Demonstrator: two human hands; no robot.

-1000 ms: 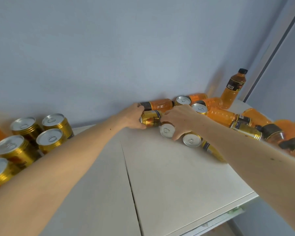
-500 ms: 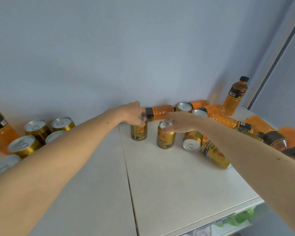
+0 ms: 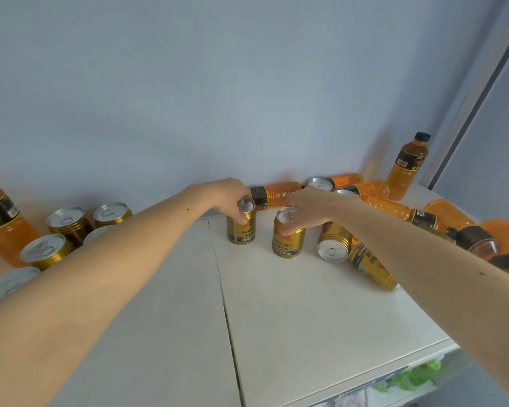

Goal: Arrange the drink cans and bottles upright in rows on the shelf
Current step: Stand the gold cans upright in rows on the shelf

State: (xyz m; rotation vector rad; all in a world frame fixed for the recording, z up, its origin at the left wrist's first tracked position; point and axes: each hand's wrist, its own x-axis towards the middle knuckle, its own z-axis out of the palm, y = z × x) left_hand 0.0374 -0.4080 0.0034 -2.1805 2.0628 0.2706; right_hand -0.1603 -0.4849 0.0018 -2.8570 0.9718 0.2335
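Two gold drink cans stand upright on the white shelf (image 3: 306, 318). My left hand (image 3: 229, 198) grips the top of the left can (image 3: 241, 230). My right hand (image 3: 306, 210) holds the rim of the right can (image 3: 287, 239). To the right, two more gold cans lie on their sides (image 3: 334, 242), (image 3: 370, 265). Several orange bottles lie along the back wall (image 3: 276, 195), and one orange bottle (image 3: 406, 168) stands upright at the far right. A group of upright gold cans (image 3: 68, 224) sits at the left.
A large orange bottle (image 3: 3, 224) stands at the far left edge. A seam (image 3: 227, 304) splits the shelf top into two panels. The front edge runs at lower right, with green items (image 3: 406, 377) on a level below. A grey wall backs the shelf.
Both cans lay in my hands near the pile a second ago; now they stand upright on the shelf, with my hands still on their tops. The view has shifted slightly.
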